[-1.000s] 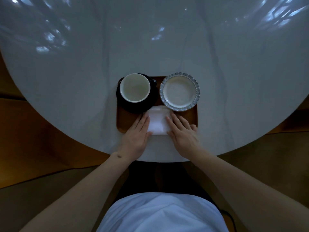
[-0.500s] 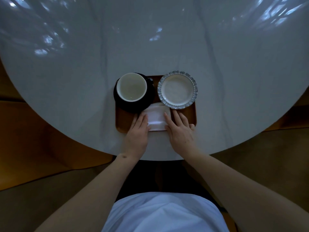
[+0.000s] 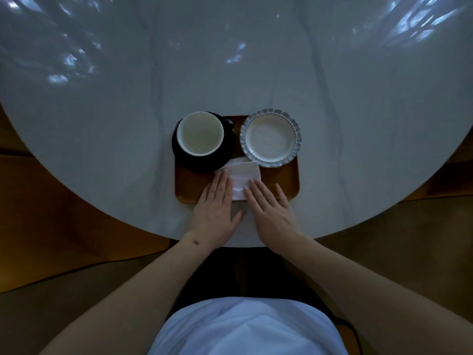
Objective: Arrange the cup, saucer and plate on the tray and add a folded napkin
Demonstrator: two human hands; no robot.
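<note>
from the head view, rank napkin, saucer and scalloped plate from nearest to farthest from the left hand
1. napkin: touching the left hand at its fingertips, on the near middle of the tray.
2. saucer: just beyond the fingertips, far left of the tray.
3. scalloped plate: far right of the tray.

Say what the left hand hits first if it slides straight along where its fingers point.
Likely the black saucer: the left hand lies flat, its fingers aimed at the saucer's near rim just ahead. Height there is unclear.
</note>
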